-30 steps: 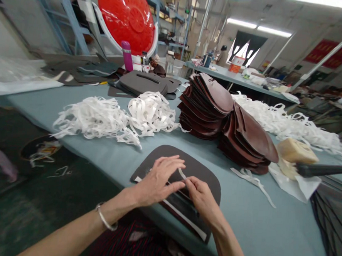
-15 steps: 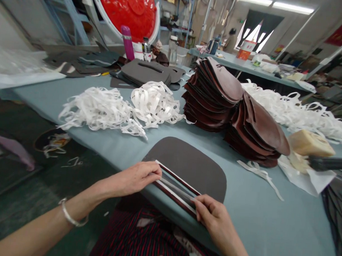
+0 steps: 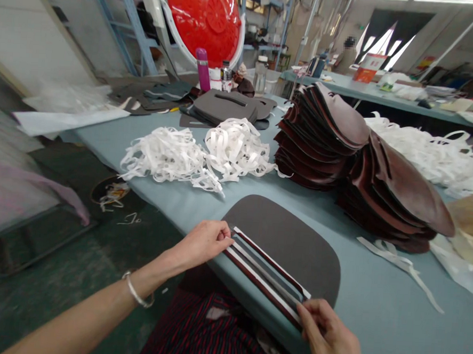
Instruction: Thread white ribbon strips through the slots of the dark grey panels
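A dark grey rounded panel (image 3: 286, 244) lies on the blue-grey cloth table (image 3: 372, 308) right in front of me. Across its near part run parallel strips (image 3: 266, 277) of white, dark red and grey. My left hand (image 3: 204, 244) rests with its fingers together on the upper left end of the strips. My right hand (image 3: 329, 335) grips their lower right end, partly cut off by the bottom of the view. A bangle circles my left wrist.
Two stacks of brown leather pieces (image 3: 319, 136) lean just beyond the panel, beside piles of white cut strips (image 3: 234, 147). A loose white strip (image 3: 399, 267) lies to the right. Grey foam pieces (image 3: 225, 106) and a magenta flask (image 3: 203, 68) stand farther back.
My hands have moved apart from the middle of the panel to opposite ends of the strips, my right hand travelling down and right. The strips now show fully between them.
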Available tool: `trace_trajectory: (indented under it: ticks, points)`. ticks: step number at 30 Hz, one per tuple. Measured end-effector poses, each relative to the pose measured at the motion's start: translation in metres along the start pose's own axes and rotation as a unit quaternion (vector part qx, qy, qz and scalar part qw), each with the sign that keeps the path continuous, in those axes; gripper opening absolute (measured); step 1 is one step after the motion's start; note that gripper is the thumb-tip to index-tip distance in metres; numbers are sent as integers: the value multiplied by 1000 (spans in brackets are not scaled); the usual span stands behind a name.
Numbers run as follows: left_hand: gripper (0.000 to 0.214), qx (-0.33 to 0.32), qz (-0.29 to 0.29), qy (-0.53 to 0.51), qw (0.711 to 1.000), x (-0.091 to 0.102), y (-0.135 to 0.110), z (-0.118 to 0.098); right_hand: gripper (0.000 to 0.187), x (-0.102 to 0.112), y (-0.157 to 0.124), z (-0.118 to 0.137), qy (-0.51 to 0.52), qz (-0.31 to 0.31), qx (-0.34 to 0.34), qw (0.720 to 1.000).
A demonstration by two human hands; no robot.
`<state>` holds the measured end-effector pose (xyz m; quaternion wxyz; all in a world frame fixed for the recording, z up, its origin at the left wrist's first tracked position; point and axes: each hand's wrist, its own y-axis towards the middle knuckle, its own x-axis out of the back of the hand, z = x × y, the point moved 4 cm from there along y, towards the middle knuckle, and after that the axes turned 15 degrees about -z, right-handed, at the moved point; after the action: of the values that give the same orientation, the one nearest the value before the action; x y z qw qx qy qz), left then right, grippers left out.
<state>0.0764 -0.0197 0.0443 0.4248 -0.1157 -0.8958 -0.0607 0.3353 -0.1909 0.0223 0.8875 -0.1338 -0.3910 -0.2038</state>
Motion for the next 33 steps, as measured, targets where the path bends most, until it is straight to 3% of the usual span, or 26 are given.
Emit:
trace_trajectory:
  ticks: [10,23,25,28,33]
  points:
    - [18,40,10,1,999,-3,6,9,40,0,0,-3,-15,-8,0,1000]
    - [14,39,2,45,998,-6,7,7,39,-5,2,-11,-16,-5,-20,1000]
    - [10,16,-26,64,997,-6,4,3,38,-5,3,-11,-13,-10,-24,1000]
    - [6,-73,-86,90,990,-7,-5,-7,34,-3,3,-7,7,-19,-42,999]
    - [17,-231,-117,194,946,-11,-26,-21,28,0,3,2,64,-11,-85,994]
